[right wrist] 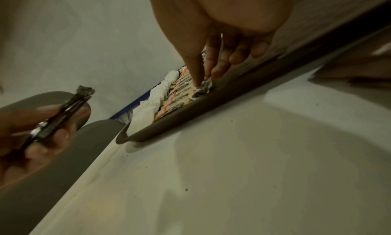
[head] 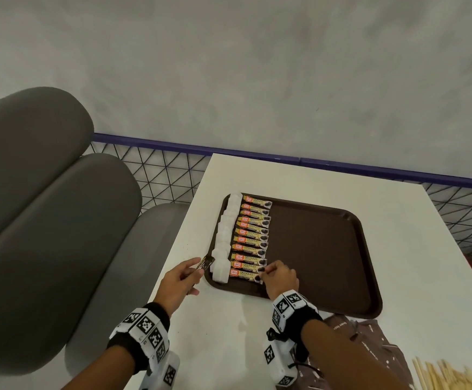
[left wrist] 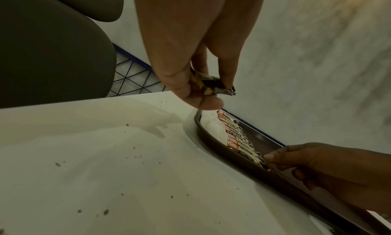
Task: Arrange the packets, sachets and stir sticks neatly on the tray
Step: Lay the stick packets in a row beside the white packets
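Left hand [head: 179, 280] is pinching a dark coffee stick sachet [head: 204, 262]; right hand [head: 281, 277] is pinching the nearest sachet [head: 246, 273] on the brown plastic tray [head: 322, 249]

The head view looks steeply down from above onto the white rectangular table [head: 327, 192], with the dark brown plastic tray [head: 319, 249] at centre. Both wrist views sit low, close over the tabletop – each facing along its fingers toward the tray's near rim [left wrist: 243, 156] [right wrist: 211, 103], which all three share.
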